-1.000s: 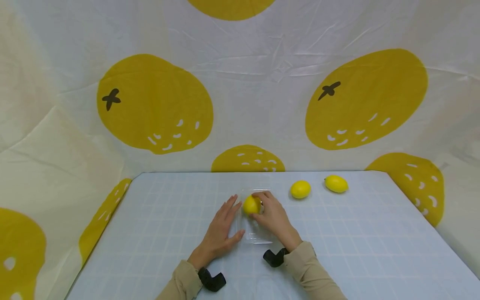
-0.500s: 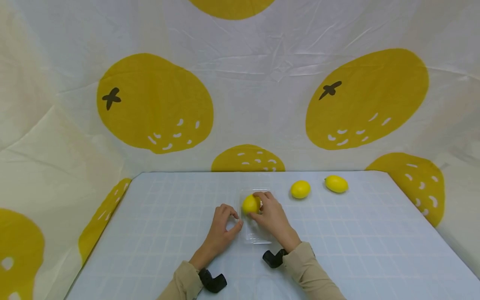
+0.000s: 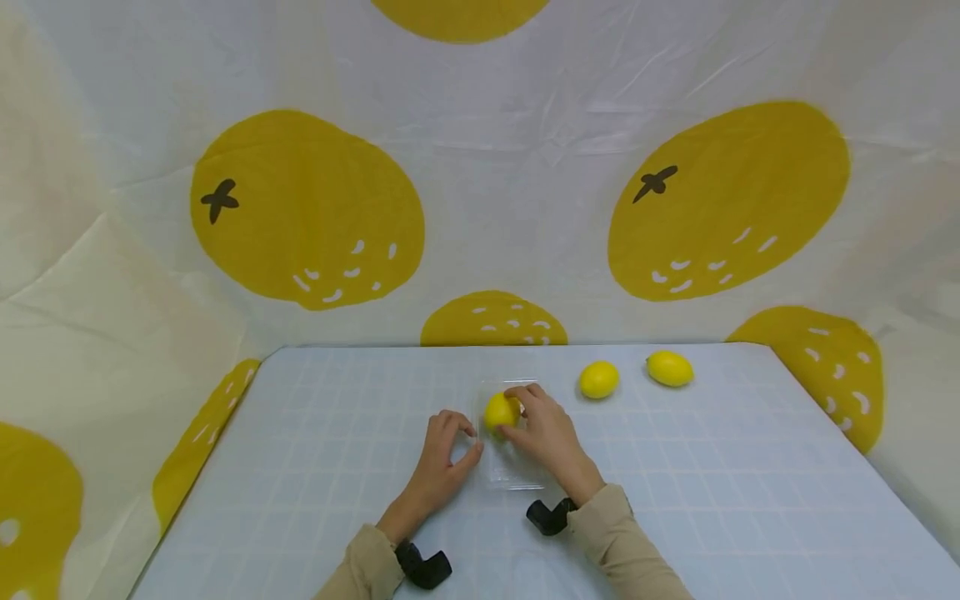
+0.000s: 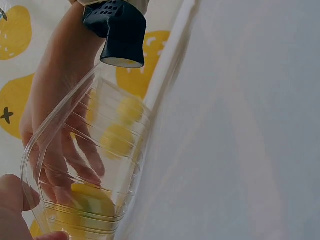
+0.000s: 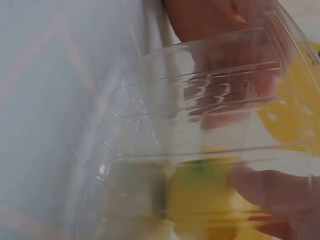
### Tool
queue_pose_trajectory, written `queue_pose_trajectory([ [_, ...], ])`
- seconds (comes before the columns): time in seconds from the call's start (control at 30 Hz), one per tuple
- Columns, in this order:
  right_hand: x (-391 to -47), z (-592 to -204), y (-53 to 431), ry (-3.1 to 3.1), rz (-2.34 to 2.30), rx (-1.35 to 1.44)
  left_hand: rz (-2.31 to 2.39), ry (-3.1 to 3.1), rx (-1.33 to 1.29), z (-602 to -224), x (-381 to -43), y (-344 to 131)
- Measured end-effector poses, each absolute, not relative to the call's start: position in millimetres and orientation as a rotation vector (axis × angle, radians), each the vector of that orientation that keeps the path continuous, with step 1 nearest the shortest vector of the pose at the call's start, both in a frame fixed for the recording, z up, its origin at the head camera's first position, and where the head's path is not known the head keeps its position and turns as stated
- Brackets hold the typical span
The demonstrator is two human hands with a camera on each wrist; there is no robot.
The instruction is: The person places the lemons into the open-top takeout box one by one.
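A clear plastic container (image 3: 517,486) lies on the table with its hollow side up. Inside its far part is a yellow lemon (image 3: 498,414), pinched between the thumb and fingers of my right hand (image 3: 551,440). My left hand (image 3: 438,465) is at the near-left side, thumb and curled fingers pinching the container's left rim. In the left wrist view, the lemon (image 4: 92,207) and the right hand (image 4: 60,125) show through the ribbed container wall (image 4: 82,135). The right wrist view shows the lemon (image 5: 200,192) beside the right thumb (image 5: 275,190).
Two more lemons lie on the table to the right of the container, one nearer (image 3: 598,380) and one farther right (image 3: 670,368). The table (image 3: 300,483) has a pale checked cover. A lemon-print cloth (image 3: 517,200) hangs behind it and along both sides.
My left hand has gone from spread, straight fingers beside the container to curled fingers at its left rim. My right hand keeps its pinch on the lemon, almost in place.
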State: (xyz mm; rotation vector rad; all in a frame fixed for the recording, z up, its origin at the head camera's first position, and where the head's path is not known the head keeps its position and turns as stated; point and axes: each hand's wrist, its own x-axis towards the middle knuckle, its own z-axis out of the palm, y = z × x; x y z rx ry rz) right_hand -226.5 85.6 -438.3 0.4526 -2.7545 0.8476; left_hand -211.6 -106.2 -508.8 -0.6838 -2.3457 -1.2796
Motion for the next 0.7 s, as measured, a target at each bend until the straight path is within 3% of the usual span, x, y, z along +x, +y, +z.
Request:
queue_pose_trajectory([
  [0.27, -226.6, -432.0, 93.7, -2.695, 0.875, 0.481, -1.063, -2.390, -0.675, -507.4, -208.5, -108.9],
  [0.53, -242.2, -427.6, 132.9, -2.381, 1.086, 0.575, -0.831, -2.441, -0.738, -504.5, -204.5, -112.4],
  [0.7, -254.3, -439.8, 163.5, -2.220, 1.196, 0.435, -0.760, -2.417, -0.816, -503.6, -204.3, -114.0],
])
